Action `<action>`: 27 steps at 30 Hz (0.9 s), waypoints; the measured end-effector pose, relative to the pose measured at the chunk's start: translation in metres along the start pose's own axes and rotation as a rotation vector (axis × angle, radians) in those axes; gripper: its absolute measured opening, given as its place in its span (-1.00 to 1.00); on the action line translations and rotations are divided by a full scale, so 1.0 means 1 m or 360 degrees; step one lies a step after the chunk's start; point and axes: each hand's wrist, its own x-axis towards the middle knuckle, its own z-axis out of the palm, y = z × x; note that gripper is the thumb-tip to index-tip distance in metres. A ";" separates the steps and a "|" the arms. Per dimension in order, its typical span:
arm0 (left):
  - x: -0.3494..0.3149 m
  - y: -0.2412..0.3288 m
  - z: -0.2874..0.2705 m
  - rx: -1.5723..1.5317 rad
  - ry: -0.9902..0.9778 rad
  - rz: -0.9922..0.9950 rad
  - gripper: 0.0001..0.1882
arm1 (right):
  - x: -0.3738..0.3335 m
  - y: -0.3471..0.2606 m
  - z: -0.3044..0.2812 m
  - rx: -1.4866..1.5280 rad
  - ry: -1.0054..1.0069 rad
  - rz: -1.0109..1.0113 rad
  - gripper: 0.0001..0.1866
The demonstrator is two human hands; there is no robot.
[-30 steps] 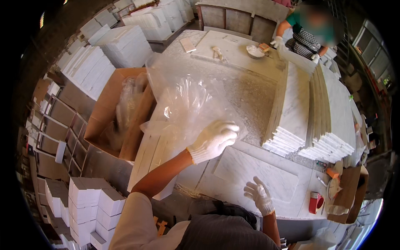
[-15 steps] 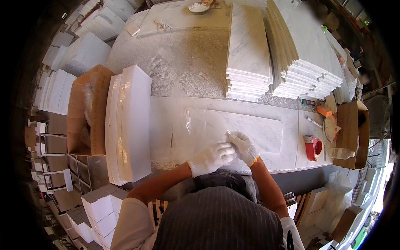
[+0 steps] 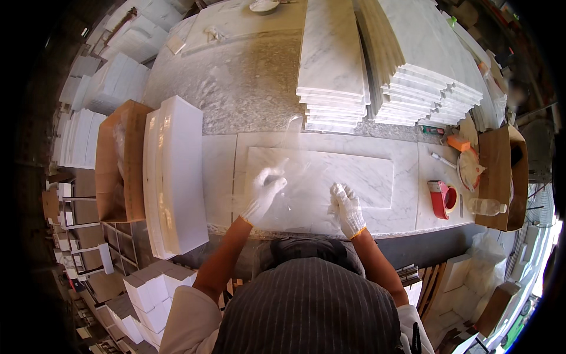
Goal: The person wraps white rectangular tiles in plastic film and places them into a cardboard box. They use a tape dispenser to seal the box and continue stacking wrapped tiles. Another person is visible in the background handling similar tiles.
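Note:
White knit gloves cover both of my hands. Thin clear plastic film (image 3: 304, 177), likely a bag, stretches between them over a white, grey-veined marble tile (image 3: 371, 177) lying flat on the bench. At the film's left side, my left hand (image 3: 265, 192) is closed with curled fingers pinching it. My right hand (image 3: 346, 206) is closed on the film's right side, near the tile's front edge. Exact fingertip contact is hard to see through the transparent film.
Marble tile stacks (image 3: 332, 59) stand at the back right. Long white boxes (image 3: 187, 177) and an open cardboard box (image 3: 138, 177) are on the left. A red tape dispenser (image 3: 437, 199), plastic bottle (image 3: 486, 206) and orange block (image 3: 458, 143) sit on the right.
My hands have moved apart from being together; the left went left and slightly away from me. The clear film now spreads between them. The whole view has shifted slightly.

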 end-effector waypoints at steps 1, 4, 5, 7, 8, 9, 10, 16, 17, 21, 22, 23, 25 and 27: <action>0.007 0.005 -0.014 -0.0091 0.0085 -0.0010 -0.68 | 0.001 0.002 -0.010 0.0049 0.0045 0.0004 -0.74; 0.020 0.024 -0.062 -0.0199 0.0450 0.0090 -0.75 | -0.002 -0.002 -0.029 0.0069 0.0203 -0.0074 -0.72; 0.025 0.018 -0.080 -0.0313 0.0575 0.0166 -0.76 | -0.001 -0.001 -0.036 0.0078 0.0243 -0.0090 -0.72; 0.026 0.026 -0.102 -0.0518 0.0628 0.0168 -0.74 | 0.003 0.007 -0.054 0.0110 0.0403 -0.0098 -0.70; 0.027 0.023 -0.114 -0.0450 0.0719 0.0153 -0.72 | 0.004 0.012 -0.061 0.0072 0.0460 -0.0117 -0.70; 0.028 0.019 -0.125 -0.0383 0.0809 0.0136 -0.70 | 0.004 0.016 -0.066 0.0032 0.0518 -0.0135 -0.69; 0.029 0.015 -0.135 -0.0314 0.0899 0.0120 -0.68 | 0.002 0.019 -0.072 -0.0007 0.0576 -0.0153 -0.69; 0.026 -0.026 -0.167 0.0611 0.1252 0.0210 -0.50 | -0.012 0.034 -0.089 -0.0011 0.0657 -0.0108 -0.71; 0.024 -0.014 -0.155 0.0644 0.1188 0.0279 -0.46 | -0.016 0.032 -0.090 -0.0028 0.0683 -0.0072 -0.71; 0.003 0.039 -0.091 0.0984 0.0415 0.0518 -0.23 | -0.025 0.035 -0.092 -0.0102 0.0694 -0.0125 -0.71; 0.003 0.041 -0.073 0.1230 0.0243 0.0611 -0.18 | -0.023 0.042 -0.096 -0.0119 0.0688 -0.0127 -0.71; 0.003 0.041 -0.055 0.1476 0.0065 0.0704 -0.14 | -0.023 0.045 -0.098 -0.0132 0.0682 -0.0131 -0.71; 0.006 0.016 -0.030 0.1587 -0.0077 0.0739 -0.08 | -0.025 0.041 -0.094 -0.0151 0.0706 -0.0112 -0.73; 0.018 -0.009 -0.027 0.1131 -0.0492 0.0347 -0.13 | -0.028 0.038 -0.092 -0.0130 0.0716 -0.0113 -0.74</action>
